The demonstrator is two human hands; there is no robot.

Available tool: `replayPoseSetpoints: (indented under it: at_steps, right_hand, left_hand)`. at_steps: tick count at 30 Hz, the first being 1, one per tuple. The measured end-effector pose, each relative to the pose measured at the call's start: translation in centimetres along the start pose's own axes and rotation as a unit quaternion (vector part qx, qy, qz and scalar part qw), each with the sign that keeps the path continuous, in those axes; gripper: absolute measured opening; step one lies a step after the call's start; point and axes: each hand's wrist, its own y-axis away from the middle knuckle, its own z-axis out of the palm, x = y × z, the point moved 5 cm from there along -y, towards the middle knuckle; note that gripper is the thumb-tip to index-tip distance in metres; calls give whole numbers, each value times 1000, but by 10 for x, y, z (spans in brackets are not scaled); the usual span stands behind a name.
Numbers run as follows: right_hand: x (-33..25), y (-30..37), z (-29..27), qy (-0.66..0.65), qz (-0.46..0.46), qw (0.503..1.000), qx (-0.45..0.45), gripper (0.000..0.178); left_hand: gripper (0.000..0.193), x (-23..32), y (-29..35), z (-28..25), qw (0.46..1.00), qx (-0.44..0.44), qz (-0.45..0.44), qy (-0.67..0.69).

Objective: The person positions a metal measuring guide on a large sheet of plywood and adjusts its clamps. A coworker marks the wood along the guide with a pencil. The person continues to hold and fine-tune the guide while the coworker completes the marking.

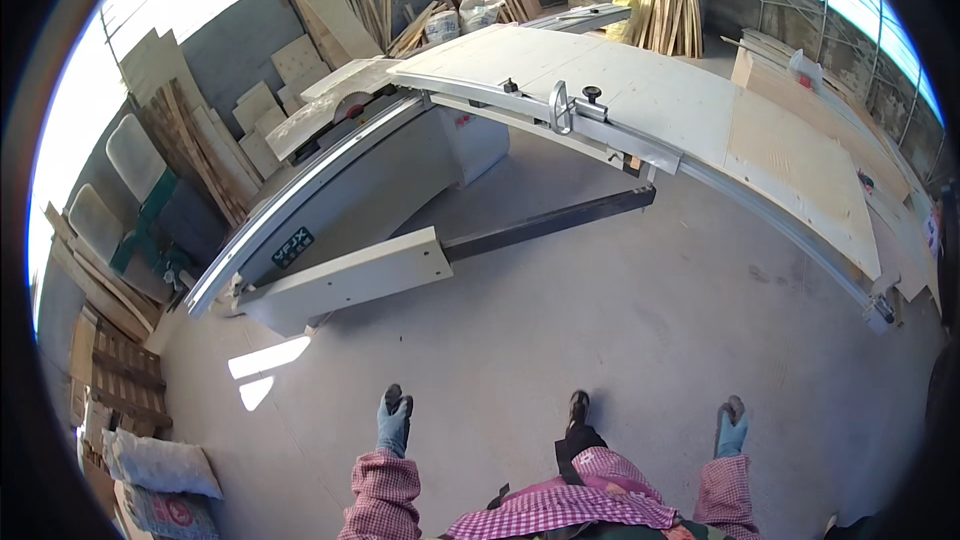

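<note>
My left hand (395,422), in a blue work glove with dark fingertips, hangs low over the floor with its fingers loosely bent and slightly apart. My right hand (732,430), gloved the same way, hangs farther right, also loosely bent. Nothing shows in either hand, and neither touches anything. Ahead stands a sliding table saw (375,175) with a pale swing arm (350,275) and a dark extension bar (550,223). A large pale board (640,80) lies across its table, beside a metal fence with a clamp knob (592,95). The red saw-blade guard area (352,108) is at the left.
Stacked sheets (815,105) lie at the right. Wood strips (665,0) lean on the back wall. A green-framed dust collector (145,210), wooden pallets (125,375) and filled sacks (165,465) line the left side. My shoe (579,408) is on the grey floor (480,340).
</note>
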Motion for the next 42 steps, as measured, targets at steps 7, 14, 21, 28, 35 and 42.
replayPoseSetpoints:
  at_steps: [7,14,21,28,35,42]
  right_hand:
    - [-170,-208,178,-239,-3,971,6,49]
    - [-483,-337,375,-105,-311,921,-211,55]
    - [-600,-408,553,-88,-262,890,-362,54]
    - [-646,-476,708,298,-302,801,-421,50]
    - [-565,-476,781,501,-312,623,-513,51]
    - [-642,-502,832,310,-344,740,-489,42]
  left_hand:
    - [52,91,-173,175,997,-75,33,15]
    - [52,172,-315,261,997,-40,58,-24]
    - [41,243,-510,404,886,-122,262,-362]
    - [45,339,-717,571,704,-178,435,-532]
    - [42,332,-813,639,608,-198,457,-618]
    - [40,336,-881,678,495,-260,299,-773]
